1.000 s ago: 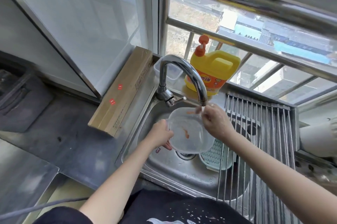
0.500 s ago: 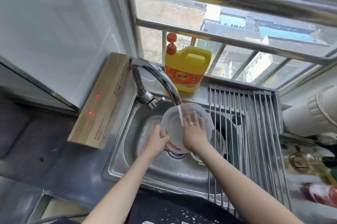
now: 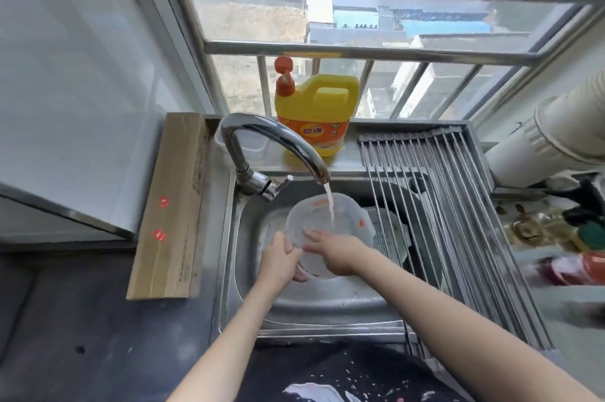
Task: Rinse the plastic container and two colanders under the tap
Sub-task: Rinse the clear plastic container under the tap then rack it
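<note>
1. Left hand has a grip on the near-left rim of the clear plastic container, thumb over the edge and fingers curled underneath it.
2. Right hand is down inside the container, fingers stretched out pretty flat against the inner wall, not gripping anything.
3. The container is held tilted over the sink, open side facing up toward the person, with a couple of small orange bits stuck to the inside.
4. Water stream from the tap runs straight into the container, landing just beyond the right hand's fingertips.
5. A pale green colander sits low in the sink just right of the container, partly under the roll-up drying rack that covers the sink's right side. Can't tell whether there's a second one under it.
6. Yellow dish soap jug with an orange pump stands on the ledge behind the tap, by the window.
7. Long cardboard box lies on the dark tabletop left of the sink.
</note>
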Motion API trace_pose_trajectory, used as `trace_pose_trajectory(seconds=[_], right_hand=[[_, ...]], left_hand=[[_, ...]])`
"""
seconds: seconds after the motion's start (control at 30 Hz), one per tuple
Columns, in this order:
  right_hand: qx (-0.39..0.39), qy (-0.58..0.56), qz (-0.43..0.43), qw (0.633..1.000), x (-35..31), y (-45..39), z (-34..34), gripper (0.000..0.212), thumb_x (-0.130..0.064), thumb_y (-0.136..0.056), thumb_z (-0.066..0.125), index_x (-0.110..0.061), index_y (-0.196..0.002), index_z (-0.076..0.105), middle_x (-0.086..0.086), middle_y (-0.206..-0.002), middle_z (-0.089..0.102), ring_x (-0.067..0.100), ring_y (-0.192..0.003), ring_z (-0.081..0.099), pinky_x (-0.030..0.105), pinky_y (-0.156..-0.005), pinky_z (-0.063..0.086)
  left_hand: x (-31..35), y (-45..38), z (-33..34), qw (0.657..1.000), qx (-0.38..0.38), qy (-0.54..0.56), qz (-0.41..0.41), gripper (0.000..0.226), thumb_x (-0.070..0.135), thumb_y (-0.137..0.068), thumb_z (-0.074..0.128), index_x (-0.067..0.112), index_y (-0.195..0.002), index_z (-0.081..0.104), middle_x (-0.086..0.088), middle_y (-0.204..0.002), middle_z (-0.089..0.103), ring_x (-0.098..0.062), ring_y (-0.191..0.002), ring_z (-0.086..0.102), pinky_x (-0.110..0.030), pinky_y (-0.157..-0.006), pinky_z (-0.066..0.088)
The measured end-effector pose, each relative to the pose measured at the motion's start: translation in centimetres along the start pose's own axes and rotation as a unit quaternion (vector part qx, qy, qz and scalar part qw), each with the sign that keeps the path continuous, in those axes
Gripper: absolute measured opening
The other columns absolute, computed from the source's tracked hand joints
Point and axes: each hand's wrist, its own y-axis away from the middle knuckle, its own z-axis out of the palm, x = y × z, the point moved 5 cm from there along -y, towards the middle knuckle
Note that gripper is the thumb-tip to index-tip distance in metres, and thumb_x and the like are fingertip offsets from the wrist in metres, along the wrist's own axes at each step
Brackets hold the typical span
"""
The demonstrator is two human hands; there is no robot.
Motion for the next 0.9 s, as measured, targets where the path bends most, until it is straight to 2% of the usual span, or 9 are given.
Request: trace_pose_trajectory(seconds=[0.13, 0.27, 0.4, 0.47, 0.53, 0.67, 0.73, 0.8, 0.9], right_hand=[[0.069, -0.04, 0.117, 0.99, 1.3, 0.3, -0.3, 0.049, 0.0, -0.089, 0.039, -0.014, -0.136, 0.042, 0.01, -0.137, 0.051, 0.031, -0.117, 0.054, 0.039, -0.089, 0.046], [0.028, -0.08, 0.089, 0.992, 1.0, 1.3, 0.7, 0.048, -0.005, -0.093, 0.036, -0.024, -0.135, 0.051, 0.006, -0.13, 0.058, 0.028, -0.114, 0.057, 0.034, -0.091, 0.046], [0.126, -0.111, 0.104, 0.98, 2.1, 1.9, -1.0, 0.042, -0.003, -0.092, 0.039, -0.023, -0.121, 0.061, 0.006, -0.122, 0.063, 0.026, -0.107, 0.06, 0.035, -0.088, 0.05], [0.178, -0.135, 0.111, 0.968, 2.2, 2.2, -1.8, 0.041, -0.001, -0.091, 0.039, -0.019, -0.119, 0.063, 0.007, -0.12, 0.064, 0.025, -0.107, 0.06, 0.035, -0.088, 0.049], [0.167, -0.159, 0.13, 0.964, 2.1, 1.7, -1.9, 0.044, -0.002, -0.091, 0.036, -0.016, -0.126, 0.059, 0.009, -0.125, 0.062, 0.026, -0.11, 0.059, 0.036, -0.091, 0.048], [0.063, -0.225, 0.233, 0.944, 1.2, -0.9, 0.4, 0.063, -0.01, -0.094, 0.042, -0.002, -0.149, 0.014, 0.019, -0.139, 0.045, 0.032, -0.123, 0.048, 0.038, -0.098, 0.043], [0.055, -0.247, 0.198, 0.947, -0.4, -1.9, 0.8, 0.062, -0.009, -0.092, 0.042, -0.004, -0.148, 0.016, 0.022, -0.138, 0.043, 0.036, -0.126, 0.044, 0.043, -0.102, 0.038], [0.017, -0.231, 0.101, 0.968, -1.6, -1.8, 0.7, 0.049, -0.007, -0.093, 0.036, -0.011, -0.142, 0.032, 0.018, -0.134, 0.05, 0.035, -0.124, 0.047, 0.042, -0.1, 0.038], [0.038, -0.092, 0.125, 0.987, 1.2, -1.3, -0.2, 0.062, -0.011, -0.094, 0.035, -0.025, -0.151, 0.016, 0.011, -0.154, 0.026, 0.032, -0.141, 0.024, 0.044, -0.111, 0.027]], left_hand=[[-0.2, -0.4, -1.1, 0.999, -0.037, -0.025, 0.006, 0.014, 0.006, -0.085, 0.048, 0.01, -0.079, 0.035, -0.019, -0.058, 0.056, -0.029, -0.04, 0.06, -0.028, -0.037, 0.044], [-0.1, -1.1, -1.7, 0.996, -0.078, -0.034, 0.007, 0.01, 0.005, -0.087, 0.042, 0.008, -0.08, 0.037, -0.021, -0.056, 0.057, -0.027, -0.036, 0.059, -0.028, -0.037, 0.04], [-0.1, -2.1, -2.1, 0.993, -0.11, -0.048, -0.014, 0.027, 0.004, -0.079, 0.041, -0.005, -0.057, 0.053, -0.024, -0.048, 0.06, -0.04, -0.046, 0.063, -0.032, -0.041, 0.049], [0.2, -2.1, -2.1, 0.99, -0.132, -0.046, -0.022, 0.03, 0.004, -0.075, 0.039, -0.007, -0.051, 0.054, -0.032, -0.056, 0.062, -0.04, -0.047, 0.064, -0.031, -0.042, 0.05], [0.2, -2.2, -1.9, 0.989, -0.142, -0.045, -0.021, 0.029, 0.003, -0.077, 0.039, -0.008, -0.055, 0.055, -0.034, -0.057, 0.062, -0.037, -0.045, 0.064, -0.03, -0.041, 0.051], [0.3, -1.9, -0.3, 0.986, -0.162, -0.017, -0.017, 0.015, 0.005, -0.081, 0.039, -0.005, -0.076, 0.049, -0.025, -0.052, 0.061, -0.034, -0.045, 0.065, -0.047, -0.051, 0.054], [0.9, -1.3, 0.3, 0.987, -0.157, 0.014, -0.021, 0.001, 0.002, -0.083, 0.04, 0.003, -0.084, 0.04, -0.029, -0.059, 0.061, -0.032, -0.042, 0.064, -0.034, -0.042, 0.053], [0.6, -1.6, 0.3, 0.987, -0.155, 0.011, -0.029, 0.005, 0.004, -0.085, 0.041, 0.006, -0.083, 0.036, -0.027, -0.058, 0.062, -0.032, -0.043, 0.065, -0.028, -0.04, 0.05], [-0.2, -2.0, 0.0, 0.984, -0.173, -0.013, -0.047, 0.023, 0.013, -0.081, 0.04, -0.007, -0.094, 0.043, -0.017, -0.051, 0.066, -0.038, -0.055, 0.069, -0.046, -0.061, 0.052]])
